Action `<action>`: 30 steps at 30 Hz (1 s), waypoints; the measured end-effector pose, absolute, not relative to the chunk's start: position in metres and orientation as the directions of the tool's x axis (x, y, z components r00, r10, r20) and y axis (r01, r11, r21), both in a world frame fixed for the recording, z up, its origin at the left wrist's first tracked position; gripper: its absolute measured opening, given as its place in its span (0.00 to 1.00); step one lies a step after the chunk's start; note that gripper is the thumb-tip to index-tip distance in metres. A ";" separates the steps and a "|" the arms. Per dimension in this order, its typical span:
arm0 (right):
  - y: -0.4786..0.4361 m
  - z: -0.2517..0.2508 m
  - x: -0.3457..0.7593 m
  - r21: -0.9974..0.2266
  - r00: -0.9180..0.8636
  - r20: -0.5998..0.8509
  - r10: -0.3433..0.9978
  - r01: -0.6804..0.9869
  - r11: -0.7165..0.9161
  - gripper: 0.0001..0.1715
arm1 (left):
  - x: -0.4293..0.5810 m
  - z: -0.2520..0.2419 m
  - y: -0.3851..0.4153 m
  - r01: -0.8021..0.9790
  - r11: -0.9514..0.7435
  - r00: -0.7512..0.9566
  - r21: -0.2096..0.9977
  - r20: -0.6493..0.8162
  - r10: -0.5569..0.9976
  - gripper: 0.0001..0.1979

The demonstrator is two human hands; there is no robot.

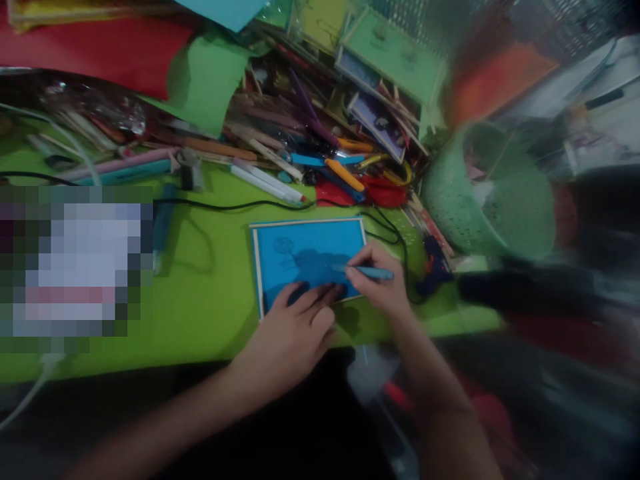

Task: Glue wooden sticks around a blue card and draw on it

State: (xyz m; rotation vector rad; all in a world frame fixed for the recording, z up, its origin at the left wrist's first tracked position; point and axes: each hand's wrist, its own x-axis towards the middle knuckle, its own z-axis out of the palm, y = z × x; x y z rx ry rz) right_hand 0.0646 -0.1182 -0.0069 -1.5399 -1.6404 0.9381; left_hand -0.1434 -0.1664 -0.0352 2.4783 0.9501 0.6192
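Note:
A blue panel [315, 240] edged with pale sticks lies on the green tabletop, with a faint line drawing at its upper left. My right hand [377, 273] pinches a light blue pen [375, 273] at the panel's right side, its tip pointing left over the surface. My left hand [295, 327] rests on the panel's lower edge with its fingers spread, holding nothing. Shadows of the hands darken the middle of the panel.
Behind the panel lie white markers [267, 183], an orange-handled cutter [345, 175] and a heap of sticks and tools. A green basket [440, 180] stands at the right beside a dark blue glue gun [434, 267]. A black cable [225, 206] crosses the table.

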 end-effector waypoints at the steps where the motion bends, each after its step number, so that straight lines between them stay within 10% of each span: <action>1: -0.118 -0.007 0.065 -0.864 -0.056 0.001 0.998 0.502 0.029 0.05 | -0.144 -0.035 -0.166 0.515 -0.680 0.669 0.522 0.251 0.699 0.05; 30: -0.117 -0.010 0.073 -0.846 0.156 0.135 0.978 0.532 0.032 0.06 | -0.143 -0.033 -0.165 0.532 -0.705 0.666 0.469 0.282 0.690 0.07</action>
